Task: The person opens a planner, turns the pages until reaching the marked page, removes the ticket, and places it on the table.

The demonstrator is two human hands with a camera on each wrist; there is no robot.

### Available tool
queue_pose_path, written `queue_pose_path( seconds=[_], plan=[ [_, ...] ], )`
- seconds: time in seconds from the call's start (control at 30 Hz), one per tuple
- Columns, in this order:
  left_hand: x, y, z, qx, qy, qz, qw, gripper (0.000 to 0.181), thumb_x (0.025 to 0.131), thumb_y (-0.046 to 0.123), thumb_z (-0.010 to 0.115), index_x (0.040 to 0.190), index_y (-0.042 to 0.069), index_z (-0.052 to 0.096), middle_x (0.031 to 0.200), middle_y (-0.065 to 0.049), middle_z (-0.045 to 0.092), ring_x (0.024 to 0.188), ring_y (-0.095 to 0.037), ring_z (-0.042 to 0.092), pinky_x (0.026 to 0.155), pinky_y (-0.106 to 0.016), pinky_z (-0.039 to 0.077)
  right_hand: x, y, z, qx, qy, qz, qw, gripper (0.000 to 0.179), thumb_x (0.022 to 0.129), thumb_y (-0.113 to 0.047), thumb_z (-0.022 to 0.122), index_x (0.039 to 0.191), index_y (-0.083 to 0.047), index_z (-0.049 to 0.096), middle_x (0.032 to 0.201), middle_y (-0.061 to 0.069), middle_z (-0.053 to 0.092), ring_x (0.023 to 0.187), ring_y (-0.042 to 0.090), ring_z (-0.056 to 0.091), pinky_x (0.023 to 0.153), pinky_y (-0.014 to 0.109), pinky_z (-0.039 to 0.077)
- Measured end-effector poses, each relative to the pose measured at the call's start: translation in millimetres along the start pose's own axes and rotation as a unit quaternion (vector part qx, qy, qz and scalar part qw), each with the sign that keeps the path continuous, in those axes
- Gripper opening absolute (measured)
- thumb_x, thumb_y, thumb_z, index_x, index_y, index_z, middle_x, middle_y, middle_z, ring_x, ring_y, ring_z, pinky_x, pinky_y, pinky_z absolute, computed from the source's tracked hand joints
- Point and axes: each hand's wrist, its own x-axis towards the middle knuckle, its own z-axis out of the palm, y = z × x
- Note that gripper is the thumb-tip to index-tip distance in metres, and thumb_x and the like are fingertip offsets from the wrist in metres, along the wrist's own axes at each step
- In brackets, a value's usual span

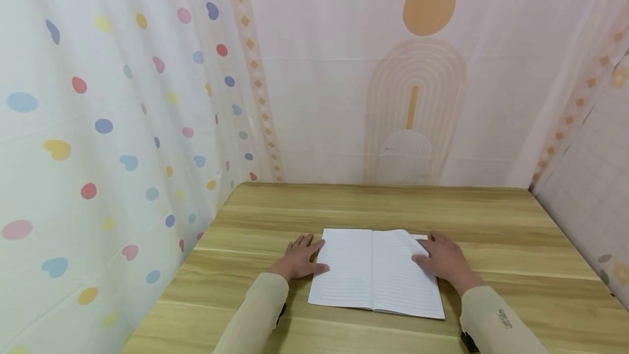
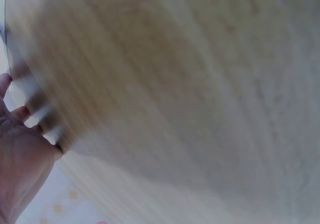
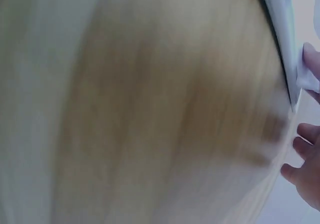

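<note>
A lined notebook (image 1: pixel 341 272) lies open, lower centre of the frame. The left hand (image 1: pixel 298 259), fingers spread, touches its left edge; the right hand (image 1: pixel 444 258) pinches a page (image 1: pixel 399 275) near its upper-right corner. Probably light, floppy, easily creased; best held by corners.

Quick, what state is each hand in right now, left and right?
Left hand: open, at the left edge of the notebook.
Right hand: closed, pinching the right page near its upper right corner.

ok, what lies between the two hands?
An open notebook with lined pages lies between the left hand and the right hand; the head view shows it.
</note>
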Motion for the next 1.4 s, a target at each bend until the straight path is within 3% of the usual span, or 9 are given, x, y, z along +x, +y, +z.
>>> queue_pose_path(
  seconds=[0.17,0.37,0.47,0.63,0.83,1.0,1.13,1.27,1.4],
  plan=[
    [3.2,-0.7,0.7,0.005,0.0,-0.003,1.0,0.078,0.093,0.05,0.065,0.155,0.013,0.036,0.161,-0.024,0.017,0.148,-0.045,0.01,0.116,-0.062,0.007,4.7,-10,-6,0.095,0.041,-0.006,0.9946,0.049,0.096,-0.033,0.066,0.128,0.005,0.063,0.13,0.033,0.055,0.118,0.049,0.053,0.094,0.064,0.042],
    [2.0,-0.5,0.3,0.012,-0.001,-0.01,0.9999,0.078,0.093,0.052,0.064,0.155,0.014,0.036,0.161,-0.024,0.017,0.148,-0.044,0.009,0.116,-0.062,0.007,9.7,-36,-22,0.244,-0.007,0.049,0.9686,0.067,0.1,-0.047,0.055,0.146,0.002,0.046,0.132,0.029,0.056,0.112,0.037,0.057,0.089,0.049,0.05],
    [1.3,-0.2,0.0,0.013,-0.003,-0.01,0.9999,0.078,0.093,0.052,0.064,0.155,0.014,0.035,0.161,-0.024,0.016,0.148,-0.044,0.009,0.116,-0.062,0.007,9.9,-49,-27,0.325,-0.018,0.062,0.9437,0.073,0.102,-0.051,0.049,0.154,-0.002,0.033,0.139,0.031,0.049,0.117,0.039,0.058,0.091,0.047,0.051],
    [0.5,1.3,-0.6,0.009,-0.003,-0.007,0.9999,0.079,0.093,0.051,0.064,0.155,0.012,0.035,0.161,-0.025,0.017,0.148,-0.044,0.009,0.116,-0.062,0.007,10.0,-65,-25,0.446,-0.004,0.062,0.8927,0.073,0.106,-0.047,0.039,0.158,-0.002,0.015,0.136,0.032,0.052,0.104,0.032,0.066,0.086,0.038,0.055],
    [0.8,1.7,-0.2,0.01,-0.003,-0.008,0.9999,0.079,0.093,0.05,0.065,0.155,0.013,0.036,0.161,-0.024,0.017,0.148,-0.044,0.01,0.116,-0.062,0.007,10.2,-77,-16,0.49,0.006,0.034,0.8711,0.07,0.109,-0.038,0.034,0.159,-0.007,-0.003,0.136,0.035,0.05,0.1,0.034,0.068,0.089,0.043,0.054],
    [0.8,1.4,-1.0,0.007,-0.003,-0.009,0.9999,0.078,0.093,0.051,0.064,0.155,0.014,0.035,0.161,-0.024,0.017,0.148,-0.044,0.009,0.116,-0.062,0.006,10.2,-91,-5,0.473,0.02,0.015,0.8807,0.081,0.107,-0.028,0.047,0.158,-0.008,-0.013,0.14,0.032,0.049,0.102,0.036,0.068,0.088,0.045,0.054],
    [1.2,1.2,-1.0,0.006,-0.004,-0.012,0.9999,0.078,0.093,0.052,0.064,0.155,0.014,0.035,0.161,-0.024,0.016,0.148,-0.044,0.009,0.116,-0.062,0.006,8.7,-97,6,0.394,0.001,-0.009,0.9189,0.091,0.1,-0.032,0.061,0.159,-0.007,-0.004,0.142,0.023,0.052,0.11,0.031,0.066,0.093,0.047,0.051],
    [2.3,-0.4,1.1,0.008,-0.003,-0.014,0.9999,0.077,0.093,0.05,0.065,0.155,0.015,0.036,0.161,-0.023,0.017,0.148,-0.043,0.009,0.116,-0.061,0.006,2.8,-97,14,0.238,-0.047,-0.086,0.9664,0.081,0.094,-0.038,0.069,0.155,-0.003,0.03,0.14,0.018,0.055,0.126,0.035,0.054,0.102,0.051,0.043],
    [4.8,-3.2,3.5,0.019,0.008,-0.002,0.9998,0.07,0.096,0.039,0.064,0.154,0.012,0.038,0.16,-0.023,0.02,0.147,-0.044,0.013,0.115,-0.062,0.01,-2.8,-95,22,0.079,-0.073,-0.156,0.9819,0.066,0.089,-0.04,0.073,0.141,-0.003,0.054,0.142,0.022,0.052,0.134,0.042,0.044,0.108,0.056,0.034]
  ],
)
